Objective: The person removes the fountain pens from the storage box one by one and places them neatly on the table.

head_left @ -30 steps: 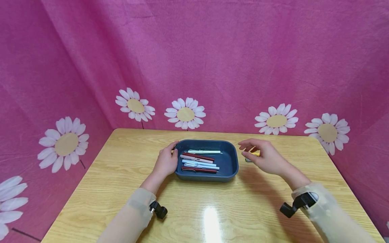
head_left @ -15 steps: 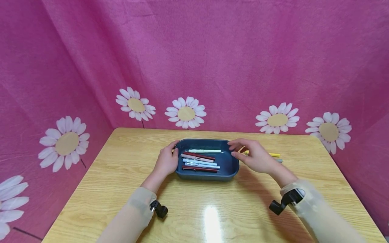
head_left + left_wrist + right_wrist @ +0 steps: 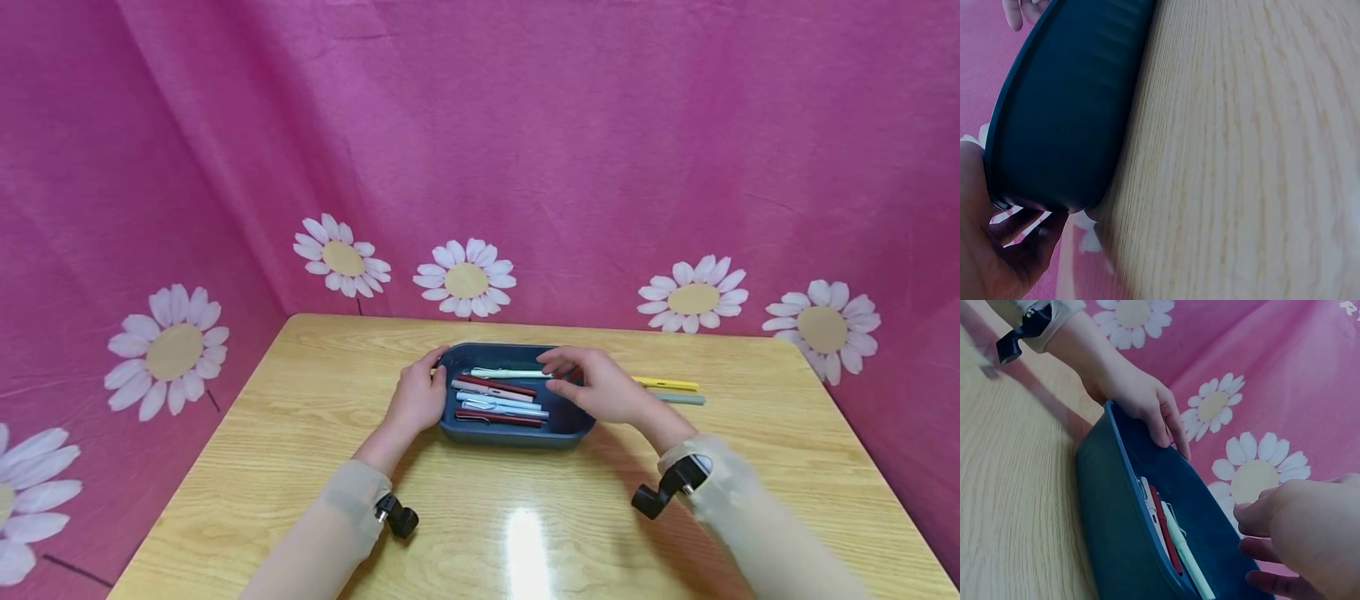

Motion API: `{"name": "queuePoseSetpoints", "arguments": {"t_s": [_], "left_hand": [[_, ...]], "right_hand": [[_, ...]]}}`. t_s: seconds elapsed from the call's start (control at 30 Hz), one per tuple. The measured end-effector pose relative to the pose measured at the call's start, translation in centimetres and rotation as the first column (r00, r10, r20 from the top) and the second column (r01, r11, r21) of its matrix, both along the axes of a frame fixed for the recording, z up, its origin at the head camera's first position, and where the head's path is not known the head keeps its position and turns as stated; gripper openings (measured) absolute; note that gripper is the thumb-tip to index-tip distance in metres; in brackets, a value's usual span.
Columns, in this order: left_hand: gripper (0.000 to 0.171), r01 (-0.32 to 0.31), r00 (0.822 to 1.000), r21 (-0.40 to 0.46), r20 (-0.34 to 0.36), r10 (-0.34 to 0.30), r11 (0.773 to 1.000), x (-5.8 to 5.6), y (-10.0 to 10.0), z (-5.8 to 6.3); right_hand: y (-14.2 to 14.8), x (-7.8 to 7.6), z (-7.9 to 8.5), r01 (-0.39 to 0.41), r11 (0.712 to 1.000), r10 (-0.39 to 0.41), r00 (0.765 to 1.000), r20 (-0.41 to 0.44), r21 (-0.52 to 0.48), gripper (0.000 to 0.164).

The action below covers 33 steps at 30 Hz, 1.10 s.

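Note:
My left hand [image 3: 418,396] grips the left end of a dark blue rectangular tray [image 3: 517,439], thumb at the rim and fingers outside it. Inside lie several clip pens: a mint green pen [image 3: 510,374] at the back, a pink pen [image 3: 491,392], light blue ones and a dark red pen [image 3: 501,418] at the front. Over the tray's right end hovers my right hand [image 3: 600,390], fingers loosely bent, with nothing visible between them. The right wrist view shows that hand [image 3: 1310,537] beside the tray wall, apart from the pens.
Right of the tray, a yellow pen [image 3: 671,384] and a grey-green pen [image 3: 681,399] lie on the wooden table [image 3: 450,517], partly hidden by my right hand. A pink cloth [image 3: 525,167] with daisies stands behind and at the sides.
My right hand has moved left, from above the table pens to above the tray's right end. The yellow and grey-green pens have come into view. My left hand keeps its hold.

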<state>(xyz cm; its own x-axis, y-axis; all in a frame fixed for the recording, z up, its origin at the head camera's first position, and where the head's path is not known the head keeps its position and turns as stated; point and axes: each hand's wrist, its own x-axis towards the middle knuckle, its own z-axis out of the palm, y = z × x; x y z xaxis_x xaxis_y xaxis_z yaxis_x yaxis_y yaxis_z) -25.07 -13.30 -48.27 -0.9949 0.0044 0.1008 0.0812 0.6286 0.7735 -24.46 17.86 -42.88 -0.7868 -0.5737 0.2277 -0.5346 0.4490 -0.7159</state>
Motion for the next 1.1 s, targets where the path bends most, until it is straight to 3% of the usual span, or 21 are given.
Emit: {"name": "queuePoseSetpoints", "arguments": {"t_s": [1.1], "left_hand": [[0.043, -0.01, 1.0, 0.004, 0.011, 0.01, 1.0, 0.3, 0.1, 0.2]], "right_hand": [[-5.2, -3.7, -2.8, -0.019, 0.993, 0.006, 0.994, 0.107, 0.113, 0.032]]}}
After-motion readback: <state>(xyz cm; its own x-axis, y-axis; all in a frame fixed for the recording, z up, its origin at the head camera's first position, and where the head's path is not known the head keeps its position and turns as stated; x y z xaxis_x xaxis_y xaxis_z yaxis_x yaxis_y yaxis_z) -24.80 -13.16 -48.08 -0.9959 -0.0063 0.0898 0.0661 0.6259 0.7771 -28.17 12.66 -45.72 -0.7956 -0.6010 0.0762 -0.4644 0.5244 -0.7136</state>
